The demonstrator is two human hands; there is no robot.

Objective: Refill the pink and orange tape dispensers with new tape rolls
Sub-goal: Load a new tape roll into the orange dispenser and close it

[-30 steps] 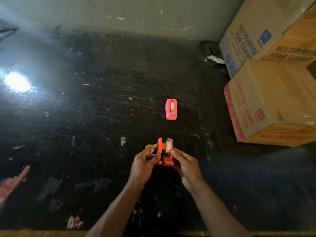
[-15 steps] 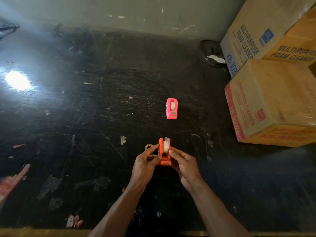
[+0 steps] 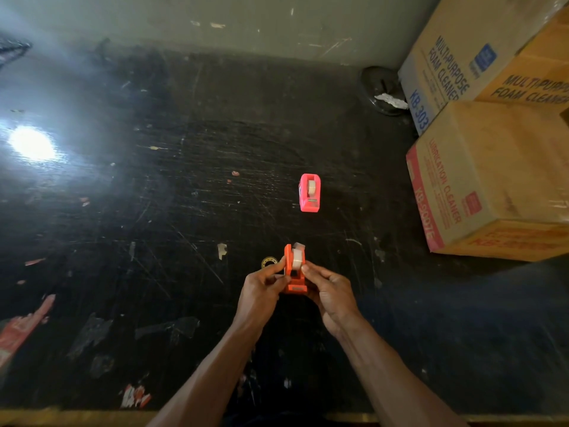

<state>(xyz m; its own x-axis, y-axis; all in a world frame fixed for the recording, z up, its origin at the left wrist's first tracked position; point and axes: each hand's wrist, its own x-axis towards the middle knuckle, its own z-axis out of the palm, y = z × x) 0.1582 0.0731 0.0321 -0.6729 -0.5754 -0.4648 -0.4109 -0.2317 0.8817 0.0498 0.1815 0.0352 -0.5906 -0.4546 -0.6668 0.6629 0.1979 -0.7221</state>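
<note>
From the head camera I see both hands raised just above the bench (image 3: 172, 186), a black, scratched surface flecked with paper scraps and old tape marks. The left hand (image 3: 261, 288) and the right hand (image 3: 331, 292) together hold the orange tape dispenser (image 3: 294, 272), which stands roughly upright with its cutter end toward me. My left fingers pinch its left side; my right fingers (image 3: 311, 269) close on its right side and touch the tape roll (image 3: 298, 257), a pale, translucent roll sitting in the top of the dispenser. I cannot tell whether the roll is fully seated on its hub. Both hands are curled in a narrow grip around the dispenser, neither one spread.

Just left of the dispenser, partly hidden by my left fingers, a small yellowish ring (image 3: 268, 262) lies on the bench; it looks like a tape core, but it is too small to be sure.

The pink tape dispenser (image 3: 310, 192) stands on the bench farther from me, well apart from the hands, with a pale roll visible inside it.

At the right edge, cardboard boxes (image 3: 492, 167) are stacked on the bench, printed with cleaner labels. Behind them, against the wall, sits a dark round object (image 3: 381, 87) with a white scrap on it.
</note>
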